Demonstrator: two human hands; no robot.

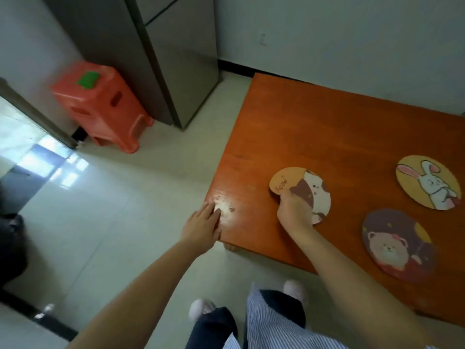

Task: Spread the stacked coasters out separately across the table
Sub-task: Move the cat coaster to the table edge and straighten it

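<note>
Legs and feet: dark trousers and a striped blue-and-white garment [271, 321] at the bottom edge, with two pale slippers [201, 308] on the light tiled floor [120, 222].
Left hand [201, 226]: flat, palm down, its fingers [212, 210] stretched out and holding nothing, tips resting on the near left corner of the orange-brown wooden desk [314, 127].
Right hand [293, 210]: on the desk, fingers closed on the near edge of the round cork coaster printed with a brown-and-white cat [309, 190]; thumb on top of it.
Cat coaster: near the left side of the desk; whether another coaster lies under it I cannot tell.
Round yellow coaster with a white rabbit [427, 182]: flat on the desk, well to the right of the cat one, apart from it.
Round dark purple coaster with a pale bear [397, 245]: flat near the front edge of the desk, just in front of the rabbit one, touching neither.
Red-orange plastic stool [105, 107]: on the floor to the far left, a green patch on its top, beside a tall grey refrigerator [176, 59].
</note>
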